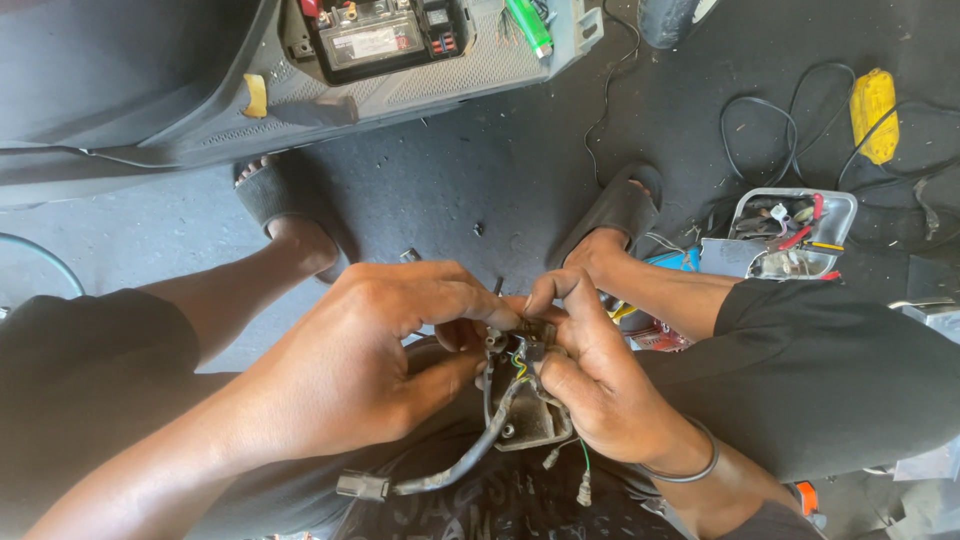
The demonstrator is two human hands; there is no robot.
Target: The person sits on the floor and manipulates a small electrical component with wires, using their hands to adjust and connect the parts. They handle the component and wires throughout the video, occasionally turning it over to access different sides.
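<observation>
- Left hand (pixel 370 350): curled nearly closed, thumb + fingertips pinching the top of a small grey switch assembly (pixel 525 405) held over the person's lap, centre of view.
- Right hand (pixel 590 375): also closed round the same part from the other side, index finger bent over its top, thumb pressing near the small wires (pixel 519 365) (yellow, green, dark) at the top end.
- Both hands meet, fingertips touching or nearly so, above the assembly.
- Sleeved cable (pixel 470 455) runs from the assembly down-left to a pale plug connector (pixel 362 486), hanging loose against the dark shirt.
- Thin green wire (pixel 584 455) dangles below the right hand w/ a small end fitting.
- Dark band (pixel 690 470) on right wrist.
- Feet in dark slides (pixel 615 205) on the concrete floor (pixel 450 180).
- Scooter body (pixel 150 90) along the floor's far-left edge, battery (pixel 370 38) exposed in its open bay, green tool (pixel 530 25) beside it.
- Open lamp housing (pixel 790 235) w/ red wires near the right edge; yellow object (pixel 873 112) + black cables at far-right corner.
</observation>
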